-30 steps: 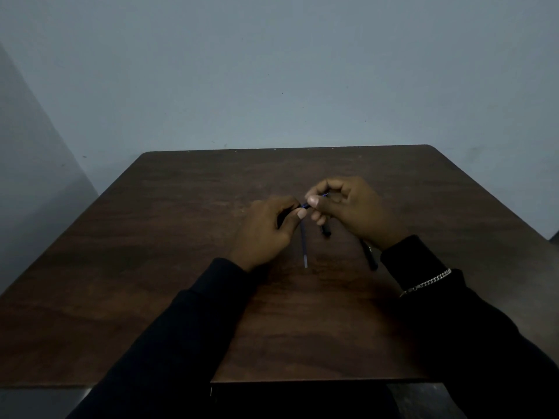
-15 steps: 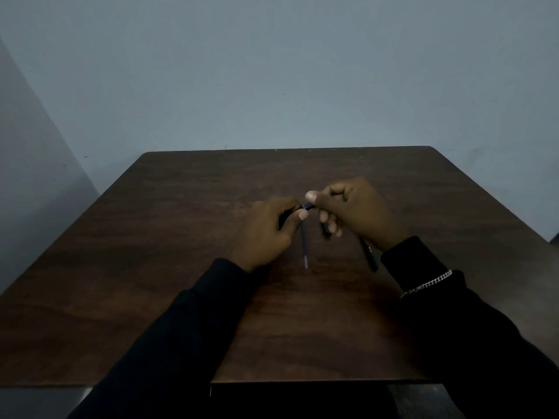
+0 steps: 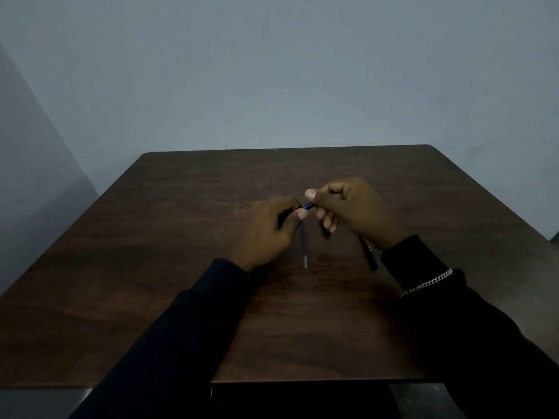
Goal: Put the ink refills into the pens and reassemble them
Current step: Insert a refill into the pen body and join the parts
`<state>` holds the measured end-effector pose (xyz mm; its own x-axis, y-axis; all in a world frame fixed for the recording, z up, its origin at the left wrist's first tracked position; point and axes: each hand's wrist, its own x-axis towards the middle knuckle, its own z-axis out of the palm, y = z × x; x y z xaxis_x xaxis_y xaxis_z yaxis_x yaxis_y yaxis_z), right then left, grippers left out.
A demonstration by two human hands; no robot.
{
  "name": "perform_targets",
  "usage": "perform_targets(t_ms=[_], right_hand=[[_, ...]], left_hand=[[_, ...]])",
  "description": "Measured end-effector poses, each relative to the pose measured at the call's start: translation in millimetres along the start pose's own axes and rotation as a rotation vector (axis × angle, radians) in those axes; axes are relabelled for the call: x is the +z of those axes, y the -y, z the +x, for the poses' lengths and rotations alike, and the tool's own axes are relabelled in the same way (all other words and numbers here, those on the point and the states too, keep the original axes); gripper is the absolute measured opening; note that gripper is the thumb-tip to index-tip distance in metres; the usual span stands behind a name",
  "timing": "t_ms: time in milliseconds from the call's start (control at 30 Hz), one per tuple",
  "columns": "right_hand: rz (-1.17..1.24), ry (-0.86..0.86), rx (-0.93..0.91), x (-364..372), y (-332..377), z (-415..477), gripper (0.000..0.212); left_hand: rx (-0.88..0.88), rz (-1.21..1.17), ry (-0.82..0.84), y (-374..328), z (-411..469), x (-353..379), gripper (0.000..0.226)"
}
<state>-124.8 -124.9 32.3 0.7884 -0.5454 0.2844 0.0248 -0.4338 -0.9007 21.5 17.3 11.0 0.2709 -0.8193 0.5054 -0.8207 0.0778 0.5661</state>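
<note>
Above the middle of the brown table (image 3: 151, 267), my left hand (image 3: 266, 231) grips a dark pen barrel, mostly hidden inside the fingers. My right hand (image 3: 351, 210) pinches a thin blue ink refill (image 3: 309, 205) whose end meets the barrel's mouth between the two hands. A second blue refill (image 3: 304, 246) lies on the table below the hands, pointing toward me. A small dark pen part (image 3: 326, 231) lies under my right fingers. Another dark pen (image 3: 369, 255) lies by my right wrist.
A plain grey wall (image 3: 272, 71) stands behind the table. The table's front edge (image 3: 302, 381) runs between my dark sleeves. A silver bracelet (image 3: 429, 281) is on my right wrist.
My right hand has drawn slightly right and up, so a little more of the blue refill shows between the hands. The parts on the table have not moved.
</note>
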Motion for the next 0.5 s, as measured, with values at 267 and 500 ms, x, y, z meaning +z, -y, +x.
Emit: perform_targets(t_ms=[267,500], right_hand=[[0.046,0.083,-0.04,-4.0,6.5,-2.3,0.027],[-0.012,-0.041,0.016,3.0,7.2,-1.9,0.026]], left_hand=[[-0.018,-0.017,0.019,3.0,0.3,1.1,0.025],[0.008,-0.021,0.0,1.3,-0.9,0.9,0.016]])
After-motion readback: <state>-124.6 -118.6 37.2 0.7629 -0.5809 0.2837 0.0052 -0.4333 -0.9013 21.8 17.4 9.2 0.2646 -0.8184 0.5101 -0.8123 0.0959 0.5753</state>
